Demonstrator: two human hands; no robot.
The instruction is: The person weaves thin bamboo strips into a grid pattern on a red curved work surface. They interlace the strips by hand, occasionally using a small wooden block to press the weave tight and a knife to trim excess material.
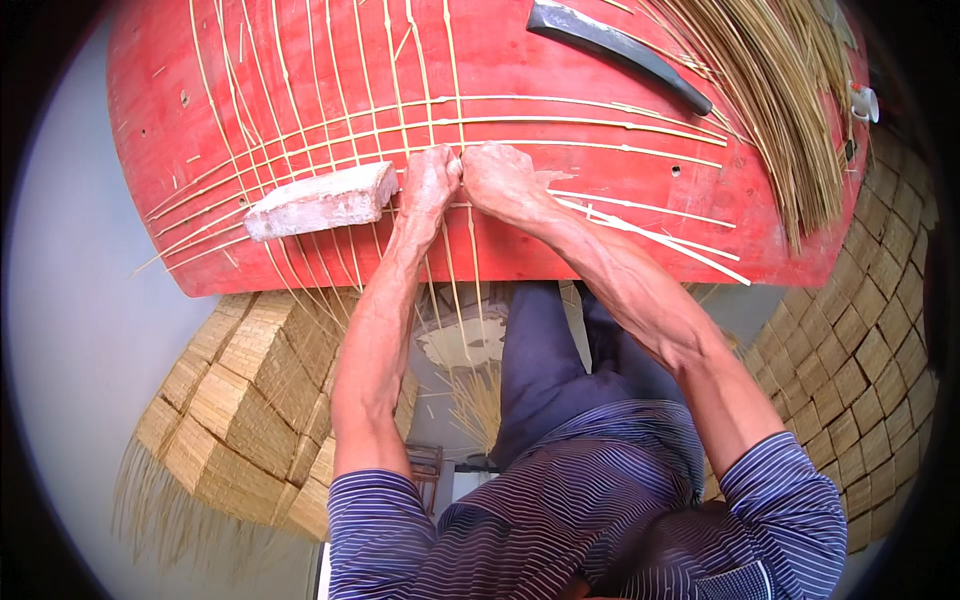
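Note:
Thin pale strips (560, 123), which look like split bamboo or cane, cross each other in an open woven grid on a red table. My left hand (430, 178) is closed on the strips just right of a whitish brick-like block (322, 202), which lies across the weave. Close beside it, almost touching, my right hand (497, 178) is curled with its fingers down on the same strips. The fingertips of both hands are mostly hidden beneath the knuckles. Loose strip ends fan out to the right of my right hand.
A dark curved blade-like tool (620, 55) lies at the back of the red table (690, 200). A thick bundle of tan strips (775, 100) covers its right side. Stacks of woven matting (240, 400) stand at the lower left, with more woven panels (850, 390) at the right.

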